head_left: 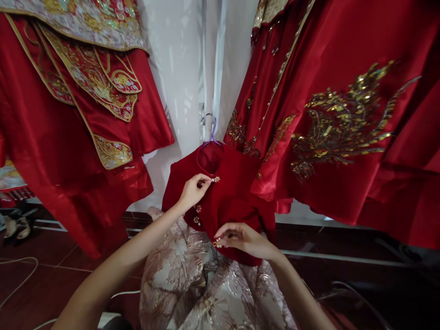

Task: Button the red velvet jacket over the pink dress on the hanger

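Note:
A short red velvet jacket (237,188) hangs from a purple hanger (213,130) in the middle of the view. At its neckline my left hand (194,189) pinches a pearl-and-gold button clasp (216,179) between thumb and fingertips. Lower down, near the hem, my right hand (242,239) has its fingertips closed on another ornate clasp (217,243). Two more jewelled fasteners (197,214) show on the jacket's left front edge, which lies apart from the other side. Below the jacket spreads a pale brocade skirt (178,275) with a metallic floral pattern.
Red embroidered gowns hang on both sides, one with gold trim at left (113,151) and one with a sequinned bird at right (343,128). White rack bars (343,259) run low, cables (34,270) lie on the floor, and shoes (22,227) stand far left.

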Demonstrator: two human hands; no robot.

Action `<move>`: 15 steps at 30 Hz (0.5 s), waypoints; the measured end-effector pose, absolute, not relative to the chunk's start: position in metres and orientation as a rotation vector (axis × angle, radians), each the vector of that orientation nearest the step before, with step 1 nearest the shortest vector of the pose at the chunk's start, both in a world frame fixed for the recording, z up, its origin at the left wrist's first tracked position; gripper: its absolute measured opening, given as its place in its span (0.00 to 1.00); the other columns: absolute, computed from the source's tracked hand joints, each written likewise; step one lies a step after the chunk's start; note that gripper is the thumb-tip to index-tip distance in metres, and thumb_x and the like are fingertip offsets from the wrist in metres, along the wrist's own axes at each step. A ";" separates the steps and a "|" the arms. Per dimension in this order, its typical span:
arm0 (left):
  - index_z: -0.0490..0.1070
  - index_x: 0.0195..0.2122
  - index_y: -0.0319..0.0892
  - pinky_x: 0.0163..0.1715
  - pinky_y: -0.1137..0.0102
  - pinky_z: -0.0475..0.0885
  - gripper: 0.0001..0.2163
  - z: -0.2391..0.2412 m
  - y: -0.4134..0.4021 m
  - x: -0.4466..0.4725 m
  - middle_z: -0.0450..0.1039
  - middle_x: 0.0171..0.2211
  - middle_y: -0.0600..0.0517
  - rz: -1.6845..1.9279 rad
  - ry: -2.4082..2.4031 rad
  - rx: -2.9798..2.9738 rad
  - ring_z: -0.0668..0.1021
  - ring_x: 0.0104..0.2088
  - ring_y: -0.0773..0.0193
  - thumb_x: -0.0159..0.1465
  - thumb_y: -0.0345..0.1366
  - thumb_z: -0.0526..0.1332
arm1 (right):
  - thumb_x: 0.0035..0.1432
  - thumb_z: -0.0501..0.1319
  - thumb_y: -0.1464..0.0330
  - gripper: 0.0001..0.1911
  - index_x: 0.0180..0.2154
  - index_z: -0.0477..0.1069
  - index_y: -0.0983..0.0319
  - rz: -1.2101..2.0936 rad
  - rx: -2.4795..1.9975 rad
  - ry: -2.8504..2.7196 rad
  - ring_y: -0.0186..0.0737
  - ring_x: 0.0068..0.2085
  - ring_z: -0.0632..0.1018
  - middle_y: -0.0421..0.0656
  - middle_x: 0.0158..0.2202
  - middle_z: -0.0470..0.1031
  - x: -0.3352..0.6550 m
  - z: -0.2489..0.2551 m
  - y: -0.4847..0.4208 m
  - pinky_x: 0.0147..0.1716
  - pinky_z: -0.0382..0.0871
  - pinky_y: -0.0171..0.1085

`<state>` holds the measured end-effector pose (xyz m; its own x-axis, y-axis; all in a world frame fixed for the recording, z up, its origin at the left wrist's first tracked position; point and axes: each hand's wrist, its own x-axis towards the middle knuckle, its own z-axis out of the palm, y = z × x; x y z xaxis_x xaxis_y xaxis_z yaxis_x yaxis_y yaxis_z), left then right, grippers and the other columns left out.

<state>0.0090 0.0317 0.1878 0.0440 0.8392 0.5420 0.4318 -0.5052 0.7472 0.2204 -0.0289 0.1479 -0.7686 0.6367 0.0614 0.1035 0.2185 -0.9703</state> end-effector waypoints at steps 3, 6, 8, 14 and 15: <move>0.70 0.39 0.42 0.41 0.65 0.67 0.08 0.206 0.027 0.013 0.68 0.41 0.47 1.308 1.505 2.501 0.69 0.43 0.59 0.61 0.38 0.56 | 0.52 0.62 0.63 0.13 0.39 0.73 0.61 1.652 -0.692 -2.085 0.37 0.38 0.76 0.42 0.36 0.76 0.234 0.158 -0.030 0.41 0.69 0.38; 0.69 0.37 0.40 0.47 0.59 0.63 0.07 0.217 0.022 0.018 0.66 0.40 0.44 1.082 1.621 2.836 0.66 0.47 0.54 0.62 0.35 0.55 | 0.50 0.63 0.62 0.13 0.38 0.73 0.60 1.692 -0.722 -2.111 0.37 0.38 0.76 0.43 0.36 0.77 0.245 0.166 -0.031 0.41 0.69 0.38; 0.69 0.36 0.40 0.52 0.55 0.58 0.06 0.222 0.021 0.020 0.65 0.40 0.45 1.009 1.565 2.960 0.66 0.47 0.54 0.62 0.34 0.54 | 0.50 0.63 0.62 0.13 0.38 0.73 0.60 1.713 -0.742 -2.147 0.37 0.37 0.77 0.43 0.35 0.77 0.250 0.170 -0.031 0.40 0.69 0.38; 0.67 0.32 0.43 0.60 0.51 0.44 0.03 0.232 0.031 0.010 0.68 0.32 0.52 0.965 1.208 2.923 0.70 0.41 0.61 0.60 0.35 0.57 | 0.52 0.62 0.64 0.12 0.38 0.72 0.61 1.725 -0.717 -2.202 0.35 0.37 0.76 0.43 0.35 0.76 0.258 0.170 -0.030 0.39 0.69 0.36; 0.67 0.31 0.43 0.60 0.50 0.44 0.03 0.233 0.033 0.008 0.67 0.31 0.53 0.959 1.164 2.881 0.70 0.39 0.62 0.60 0.35 0.57 | 0.52 0.62 0.64 0.11 0.39 0.72 0.61 1.717 -0.707 -2.200 0.35 0.37 0.76 0.42 0.35 0.76 0.257 0.169 -0.031 0.39 0.68 0.36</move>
<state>0.0076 0.0334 0.2329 0.5711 0.6000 0.5602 0.6649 -0.7383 0.1130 0.2573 -0.0307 0.1693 -0.8471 0.5238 -0.0898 0.2144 0.1821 -0.9596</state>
